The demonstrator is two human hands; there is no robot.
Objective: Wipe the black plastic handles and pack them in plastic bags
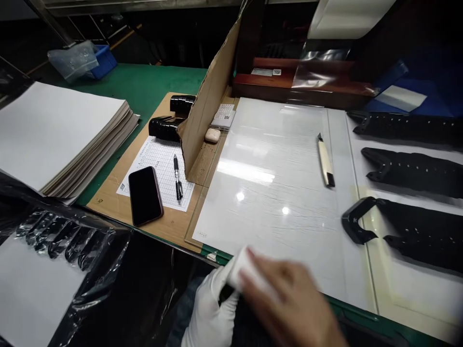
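My left hand (210,311), in a white glove, is closed around a dark piece (226,293) at the table's front edge. Most of that piece is hidden, so its kind cannot be made out. Bare and blurred by motion, my right hand (294,301) presses a folded white cloth (249,274) against it. Beyond both hands lies a clear sheet (267,212) over white paper, with a cream utility knife (324,161) on it. Black curved parts with small holes (427,231) rest in a row on the right.
A cardboard divider (213,91) stands upright left of the sheet. Beside it are a phone (145,195), a pen (177,179), a printed form (164,154) and black shiny parts (164,127). A paper stack (61,130) and bagged black parts (58,236) lie left.
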